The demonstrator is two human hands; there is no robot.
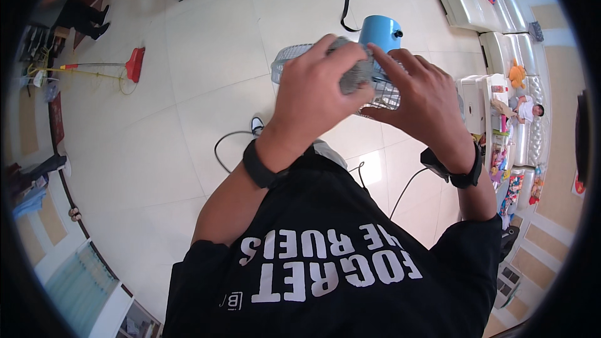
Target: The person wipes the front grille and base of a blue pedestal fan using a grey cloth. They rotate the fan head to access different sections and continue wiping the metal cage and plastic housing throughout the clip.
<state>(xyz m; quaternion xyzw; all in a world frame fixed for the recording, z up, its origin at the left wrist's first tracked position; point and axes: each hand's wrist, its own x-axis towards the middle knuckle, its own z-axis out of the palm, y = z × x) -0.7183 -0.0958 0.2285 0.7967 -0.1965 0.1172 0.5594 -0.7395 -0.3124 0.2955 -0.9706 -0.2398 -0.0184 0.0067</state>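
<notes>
My left hand [319, 84] grips a crumpled grey cloth [355, 72] between its thumb and fingers. Right of it, my right hand [413, 89] has its thumb and fingers spread, with the index fingertip close to the cloth's edge; whether it touches is unclear. Behind and below both hands is a fan with a white wire guard [293, 51], partly hidden by them. The fan's blue motor housing [379, 33], with a black knob on its side, points away from me. Both wrists wear black bands.
A black strap [348, 4] lies on the tiled floor beyond the fan. A red broom [135, 65] is at the left. A white cabinet [472, 103] and a pale sofa [469, 4] line the right, where a person sits. Another person's legs show at upper left. Black cables hang near me.
</notes>
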